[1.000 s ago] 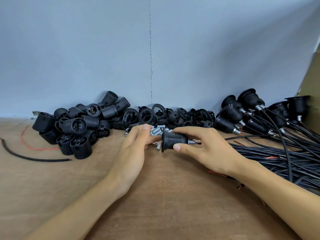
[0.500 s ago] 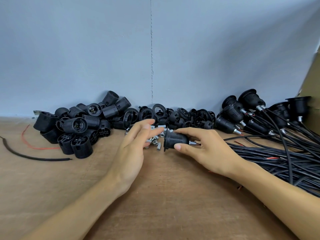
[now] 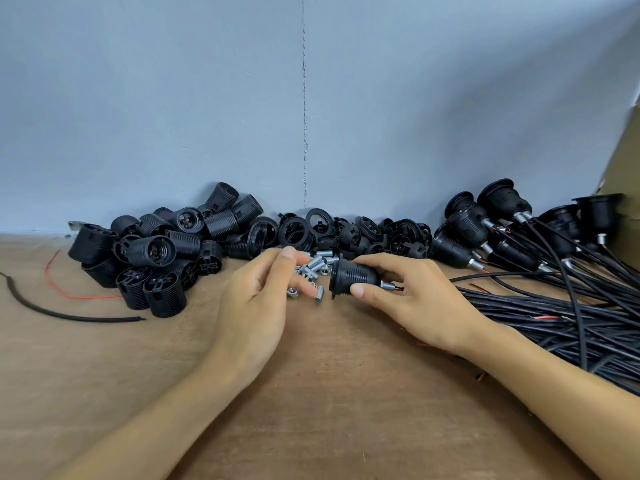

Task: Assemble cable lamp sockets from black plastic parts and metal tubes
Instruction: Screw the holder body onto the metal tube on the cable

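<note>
Socket held at the table (image 3: pixel 346 403).
A black socket (image 3: pixel 353 278) is gripped by the right hand (image 3: pixel 419 303); the left hand (image 3: pixel 251 310) is held loosely spread, empty, over the metal tubes (image 3: pixel 319 263).

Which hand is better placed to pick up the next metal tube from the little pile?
Left. The left hand holds nothing and its fingers hover right over the loose metal tubes, while the right hand is occupied gripping the black socket.

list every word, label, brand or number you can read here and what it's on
No readable text anywhere.
Loose black socket parts, metal tubes, the socket in the right hand and the cabled sockets: no print visible; any moulded marks too small to tell.
</note>
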Demonstrator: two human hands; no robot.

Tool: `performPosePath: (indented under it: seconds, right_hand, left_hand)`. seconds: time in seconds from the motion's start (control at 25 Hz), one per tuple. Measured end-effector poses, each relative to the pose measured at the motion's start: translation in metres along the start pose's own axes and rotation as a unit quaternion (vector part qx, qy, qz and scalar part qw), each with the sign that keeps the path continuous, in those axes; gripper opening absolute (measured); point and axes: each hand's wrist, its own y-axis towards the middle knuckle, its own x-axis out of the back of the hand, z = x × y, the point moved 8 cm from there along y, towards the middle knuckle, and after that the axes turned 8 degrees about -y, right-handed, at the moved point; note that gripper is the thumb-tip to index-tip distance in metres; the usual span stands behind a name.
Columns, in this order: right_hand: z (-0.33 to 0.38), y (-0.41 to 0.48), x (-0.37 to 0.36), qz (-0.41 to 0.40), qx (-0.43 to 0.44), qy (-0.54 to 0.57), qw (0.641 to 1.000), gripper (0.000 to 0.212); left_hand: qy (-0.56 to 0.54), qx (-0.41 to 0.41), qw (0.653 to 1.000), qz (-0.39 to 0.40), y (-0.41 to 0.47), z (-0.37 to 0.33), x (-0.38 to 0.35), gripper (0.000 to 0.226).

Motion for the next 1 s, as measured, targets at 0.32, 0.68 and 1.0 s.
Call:
performPosePath:
  seconds: [0.32, 0.68, 1.0]
  right_hand:
    - [0.006, 0.002, 0.005, -0.032, 0.028, -0.049, 0.998, 0.040]
    - [0.049, 0.020, 0.040, -0.165, 0.110, -0.275, 0.941, 0.041]
    - [0.098, 0.037, 0.058, -0.194, 0.139, -0.342, 0.909, 0.038]
  left_hand:
    - [0.003, 0.029, 0.999, 0.033, -0.004, 0.012, -0.014, 0.025]
    - [0.052, 0.055, 0.995, 0.065, -0.006, 0.018, -0.021, 0.024]
    - [0.041, 0.072, 0.994, 0.068, -0.006, 0.023, -0.022, 0.028]
